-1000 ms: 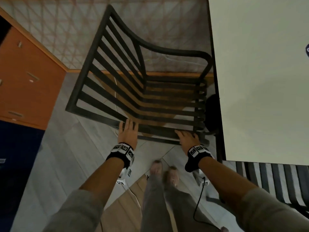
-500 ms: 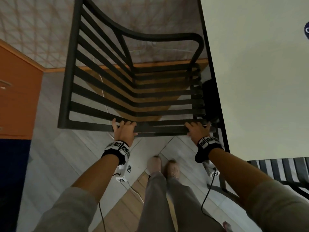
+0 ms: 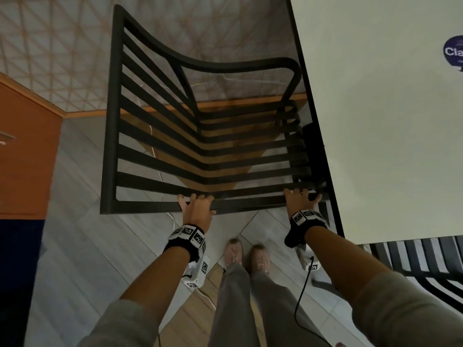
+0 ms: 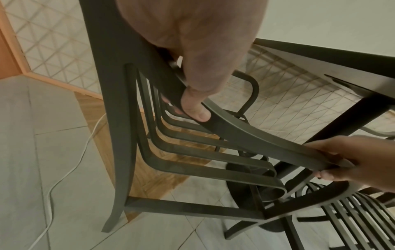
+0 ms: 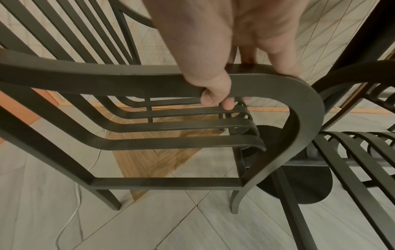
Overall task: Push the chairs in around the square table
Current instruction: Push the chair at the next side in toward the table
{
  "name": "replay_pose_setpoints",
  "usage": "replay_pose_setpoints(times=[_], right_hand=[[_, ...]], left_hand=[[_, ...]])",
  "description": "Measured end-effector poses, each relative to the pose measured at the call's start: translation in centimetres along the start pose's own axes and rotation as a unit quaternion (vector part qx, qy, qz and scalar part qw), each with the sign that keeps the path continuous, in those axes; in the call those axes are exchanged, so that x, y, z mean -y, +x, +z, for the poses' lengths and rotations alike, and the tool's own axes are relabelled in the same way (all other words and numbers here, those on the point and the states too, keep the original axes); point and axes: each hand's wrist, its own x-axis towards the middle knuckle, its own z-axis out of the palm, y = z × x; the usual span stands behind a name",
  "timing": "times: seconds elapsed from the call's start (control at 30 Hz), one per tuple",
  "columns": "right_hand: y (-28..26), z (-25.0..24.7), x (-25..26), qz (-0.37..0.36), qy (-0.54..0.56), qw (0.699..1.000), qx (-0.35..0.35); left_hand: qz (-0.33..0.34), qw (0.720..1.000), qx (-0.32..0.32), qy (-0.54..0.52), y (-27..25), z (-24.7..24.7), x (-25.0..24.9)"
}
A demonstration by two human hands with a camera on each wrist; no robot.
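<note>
Both grips, left hand (image 3: 196,207) and right hand (image 3: 299,202), now clench the black slatted metal chair (image 3: 160,151), swung squarer beside the pale square table (image 3: 390,136); pushing in remains.

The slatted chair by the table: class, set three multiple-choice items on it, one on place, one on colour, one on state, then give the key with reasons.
1. Where is the right hand on the chair?
A. on the seat slats
B. on the top rail near its rounded corner
C. on a leg

2. What colour is the chair frame?
A. black
B. white
C. orange

3. What is the left hand doing?
A. hanging free
B. lying flat on the table
C. gripping the top rail

Key: B, the right wrist view shows fingers curled over the rail beside the bend; A, every bar and slat is black; C, the left wrist view shows the thumb under the rail and fingers round it.
</note>
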Motion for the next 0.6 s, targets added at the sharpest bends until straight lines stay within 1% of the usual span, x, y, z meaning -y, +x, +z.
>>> replay_pose_setpoints(times=[0.17, 0.3, 0.37, 0.43, 0.5, 0.57, 0.6], right_hand=[[1.0, -0.5, 0.0, -0.01, -0.015, 0.999, -0.028], [0.4, -0.3, -0.5, 0.0, -0.016, 0.999, -0.034], [-0.2, -0.3, -0.8, -0.008, -0.018, 0.998, -0.054], [-1.1, -0.5, -0.6, -0.034, 0.006, 0.997, -0.075], [-2.6, -0.6, 0.0, -0.082, 0.05, 0.991, -0.094], [-5.1, -0.5, 0.8, -0.129, 0.092, 0.981, -0.11], [-6.8, -0.5, 1.2, -0.146, 0.117, 0.977, -0.102]], left_hand=[[-0.013, 0.999, -0.009, -0.031, 1.4, -0.5, 0.0], [-0.006, 1.0, -0.014, -0.019, 0.6, -0.2, -0.3], [-0.002, 1.0, -0.014, -0.003, 0.1, -0.5, -0.4], [0.001, 1.0, -0.02, 0.015, -0.5, -1.1, -0.6], [0.015, 0.999, -0.022, 0.033, -1.4, -1.6, -1.1], [0.027, 0.999, -0.002, 0.041, -2.6, -1.6, -1.7], [0.037, 0.998, 0.003, 0.042, -3.4, -1.5, -1.9]])
